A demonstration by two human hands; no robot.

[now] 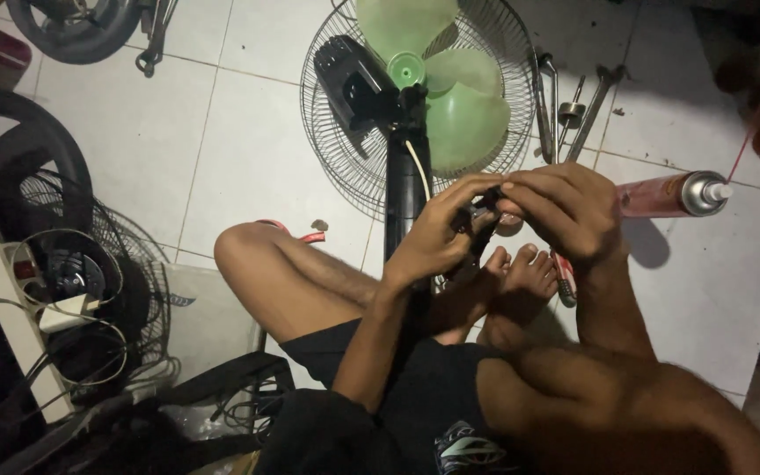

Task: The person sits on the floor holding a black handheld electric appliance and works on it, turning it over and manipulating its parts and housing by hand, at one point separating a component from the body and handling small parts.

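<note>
I sit cross-legged on a white tiled floor. My left hand (437, 230) and my right hand (565, 211) meet over a small dark part (477, 215), and both pinch it between the fingertips. The part is mostly hidden by my fingers. Just beyond them a fan lies flat: a black pole (406, 189) with a white wire, a black motor housing (354, 79), green blades (450, 97) and a round wire grille (336, 149). A spray can (675, 195) with a thin red straw lies to the right of my right hand.
Wrenches and a socket tool (565, 110) lie right of the grille. At the left are another wire fan guard (116, 290), a white power strip (10, 308) with cables, and black tyres (19, 149). A red-handled tool (310, 236) lies behind my knee.
</note>
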